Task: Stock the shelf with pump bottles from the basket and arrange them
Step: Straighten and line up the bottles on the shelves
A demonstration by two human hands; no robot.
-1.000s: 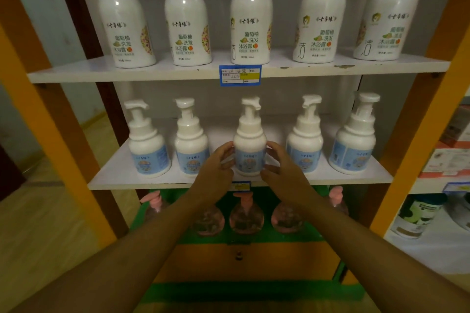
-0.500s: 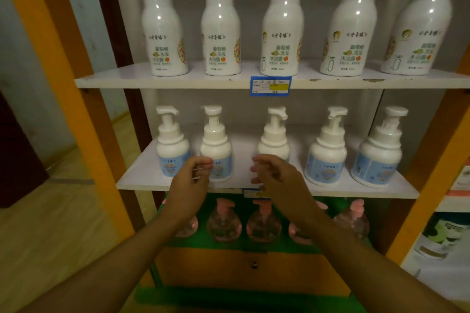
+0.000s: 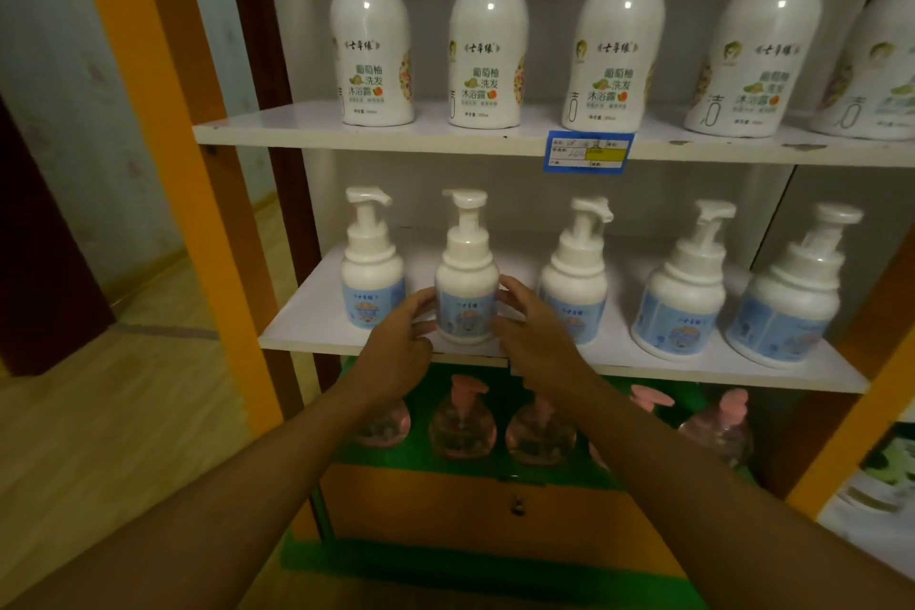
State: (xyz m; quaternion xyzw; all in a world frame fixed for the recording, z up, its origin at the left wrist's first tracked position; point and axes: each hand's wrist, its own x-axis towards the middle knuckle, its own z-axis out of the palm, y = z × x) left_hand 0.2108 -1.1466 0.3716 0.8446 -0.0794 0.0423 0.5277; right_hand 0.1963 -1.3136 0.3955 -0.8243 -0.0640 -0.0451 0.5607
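While both my hands are up at the middle shelf (image 3: 317,337), the far-left pump bottle (image 3: 372,277) stands alone near the shelf's left edge. My left hand (image 3: 401,347) has its fingers (image 3: 421,307) pressed on the left side of the second bottle (image 3: 466,292), which sits upright close to the front edge. My right hand (image 3: 532,337) clamps the same bottle from the other side, so it's pinched between both. Three more bottles (image 3: 686,302) run on toward the right edge. Tall white bottles (image 3: 487,50) line the shelf above, pink-capped ones (image 3: 463,426) below.
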